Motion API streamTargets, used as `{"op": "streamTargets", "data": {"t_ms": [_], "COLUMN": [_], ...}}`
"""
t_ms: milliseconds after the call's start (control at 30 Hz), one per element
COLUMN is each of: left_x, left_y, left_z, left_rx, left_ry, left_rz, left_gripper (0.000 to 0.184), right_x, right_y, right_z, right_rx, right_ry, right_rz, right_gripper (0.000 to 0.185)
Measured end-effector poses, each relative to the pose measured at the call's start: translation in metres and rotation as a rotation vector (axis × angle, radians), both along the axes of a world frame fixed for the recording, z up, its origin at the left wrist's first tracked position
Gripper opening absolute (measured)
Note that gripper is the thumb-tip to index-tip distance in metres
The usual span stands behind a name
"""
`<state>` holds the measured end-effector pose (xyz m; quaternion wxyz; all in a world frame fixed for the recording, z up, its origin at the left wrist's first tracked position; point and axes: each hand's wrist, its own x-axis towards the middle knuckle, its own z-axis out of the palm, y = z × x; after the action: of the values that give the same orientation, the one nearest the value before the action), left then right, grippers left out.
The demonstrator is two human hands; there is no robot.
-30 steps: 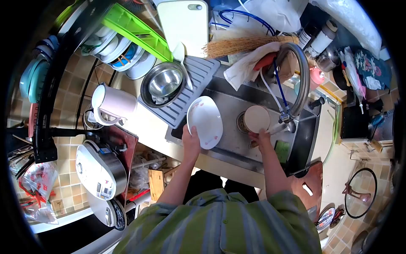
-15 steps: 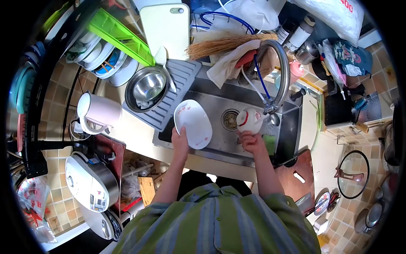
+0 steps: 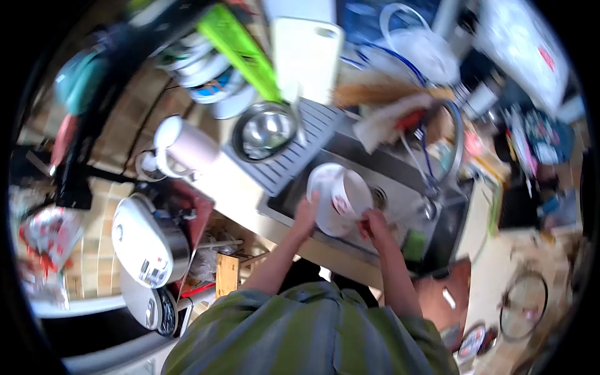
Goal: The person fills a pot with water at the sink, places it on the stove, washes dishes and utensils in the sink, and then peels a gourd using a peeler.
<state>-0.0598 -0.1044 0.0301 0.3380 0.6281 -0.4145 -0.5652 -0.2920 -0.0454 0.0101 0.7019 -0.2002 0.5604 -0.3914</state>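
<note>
Metal bowls (image 3: 267, 129) sit on a ribbed rack (image 3: 281, 169) at the sink's (image 3: 406, 197) left edge. Near the sink's near-left corner, our left grip (image 3: 306, 214) pinches a white plate (image 3: 326, 214). Our right grip (image 3: 375, 225) pinches a patterned bowl (image 3: 355, 194) overlapping it; we cannot tell if they touch. Both dishes are lifted, we judge mid-handling, neither set down.

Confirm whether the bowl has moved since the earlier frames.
Yes, leftward in the image: the bowl was right of the sink drain; now it's left of it.
</note>
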Motion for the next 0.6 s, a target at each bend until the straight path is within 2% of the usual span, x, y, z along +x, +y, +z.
{"op": "streamTargets", "data": {"t_ms": [33, 67, 133, 200, 300, 400, 500, 533, 600], "left_x": [0.011, 0.016, 0.006, 0.009, 0.014, 0.021, 0.020, 0.016, 0.007], "left_y": [-0.003, -0.006, 0.004, 0.009, 0.016, 0.016, 0.012, 0.012, 0.002], "left_z": [-0.040, -0.046, -0.005, -0.016, -0.005, -0.002, 0.021, 0.046, 0.078], "left_rx": [0.006, 0.231, 0.361, 0.333, 0.279, 0.312, 0.295, 0.169, 0.159], "left_ry": [0.107, 0.105, 0.400, 0.565, 0.644, 0.768, 0.650, 0.566, 0.378], "left_rz": [-0.070, -0.105, 0.006, -0.005, -0.031, -0.114, -0.230, -0.297, -0.473], "left_gripper": [0.079, 0.072, 0.069, 0.066, 0.073, 0.067, 0.069, 0.079, 0.085], "right_x": [0.001, 0.005, 0.021, 0.018, 0.005, 0.004, -0.014, -0.015, -0.015], "right_y": [-0.005, -0.010, -0.012, -0.013, -0.013, -0.016, -0.014, -0.009, 0.005], "right_z": [0.003, 0.010, 0.052, 0.060, 0.058, 0.037, 0.041, 0.034, 0.015], "right_rx": [-0.077, -0.161, -0.225, -0.261, -0.584, -0.617, -0.027, -0.029, -0.025], "right_ry": [0.133, 0.264, 0.568, 0.759, 1.399, 1.020, -0.085, -0.171, -0.340], "right_rz": [0.029, 0.049, 0.023, 0.137, 0.334, -0.040, 0.101, 0.095, 0.079], "right_gripper": [0.035, 0.036, 0.039, 0.046, 0.055, 0.064, 0.062, 0.062, 0.061]}}
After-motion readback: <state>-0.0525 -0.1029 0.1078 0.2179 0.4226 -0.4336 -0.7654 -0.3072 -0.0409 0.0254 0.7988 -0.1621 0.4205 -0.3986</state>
